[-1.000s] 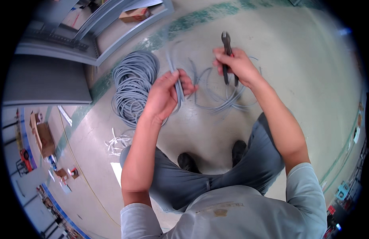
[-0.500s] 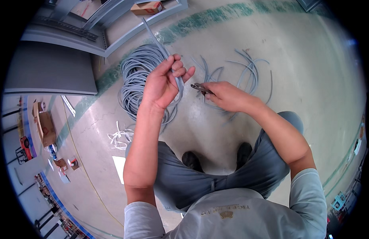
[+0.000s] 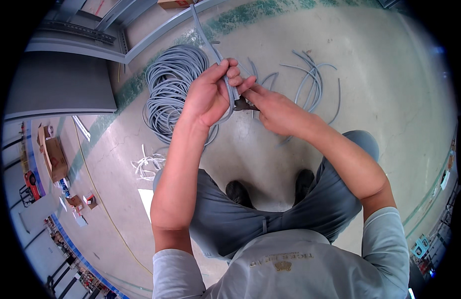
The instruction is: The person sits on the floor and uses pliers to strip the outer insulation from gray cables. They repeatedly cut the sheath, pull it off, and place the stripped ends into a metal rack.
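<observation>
Your curled left hand (image 3: pixel 209 92) is holding slender grey cables (image 3: pixel 204 36), your closed right hand (image 3: pixel 274 108) is gripping dark-headed pliers (image 3: pixel 244 104), beside the cables

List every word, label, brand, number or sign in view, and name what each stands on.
Light grey shirt: gold lettering with an emblem across the chest; I won't copy its wording.
Brown cardboard box at left: any print is too small to read.
Small red-marked box near it: too small to read.
Grey cable: no print can be made out.
</observation>
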`<state>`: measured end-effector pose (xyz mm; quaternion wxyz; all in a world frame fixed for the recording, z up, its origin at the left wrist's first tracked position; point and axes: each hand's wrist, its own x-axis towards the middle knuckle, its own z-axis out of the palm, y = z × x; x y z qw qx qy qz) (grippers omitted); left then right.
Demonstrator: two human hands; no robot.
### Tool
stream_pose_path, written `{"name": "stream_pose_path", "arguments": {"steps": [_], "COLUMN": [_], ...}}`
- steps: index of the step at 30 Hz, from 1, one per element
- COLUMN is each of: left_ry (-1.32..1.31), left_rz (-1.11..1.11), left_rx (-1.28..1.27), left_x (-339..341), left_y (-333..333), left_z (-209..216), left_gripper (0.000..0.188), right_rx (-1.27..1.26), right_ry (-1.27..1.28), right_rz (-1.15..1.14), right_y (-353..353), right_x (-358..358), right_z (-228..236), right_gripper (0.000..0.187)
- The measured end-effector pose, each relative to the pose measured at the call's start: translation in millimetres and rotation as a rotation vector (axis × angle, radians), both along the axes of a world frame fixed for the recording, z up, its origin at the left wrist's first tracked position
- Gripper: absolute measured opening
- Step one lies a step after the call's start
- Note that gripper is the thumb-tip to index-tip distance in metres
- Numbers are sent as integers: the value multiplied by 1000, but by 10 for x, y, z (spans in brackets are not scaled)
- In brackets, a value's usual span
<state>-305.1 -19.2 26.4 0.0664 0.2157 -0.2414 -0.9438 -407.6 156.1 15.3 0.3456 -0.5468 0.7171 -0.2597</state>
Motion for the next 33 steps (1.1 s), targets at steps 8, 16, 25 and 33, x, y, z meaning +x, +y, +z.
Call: {"name": "stream_pose_path", "arguments": {"steps": [8, 16, 25, 33], "left_ry": [-18, -93, -527, -301], "left_rz": [0, -45, -58, -68], "left_rx": [-3, -62, -586, -1116], "left_x": [-34, -15, 21, 143], "left_y": [36, 49, 74, 371], "left_z": [-50, -118, -123, -62], "left_gripper": [19, 28, 43, 28], "right_rx": [-129, -98, -7, -61], "right_ry": [16, 57, -9, -281], "right_rz": [9, 49, 4, -231], "right_y": [39, 30, 68, 50], "right_x": [17, 21, -123, -236], "right_z": [-129, -93, -9, -131], "right_gripper": [46, 26, 34, 38]}}
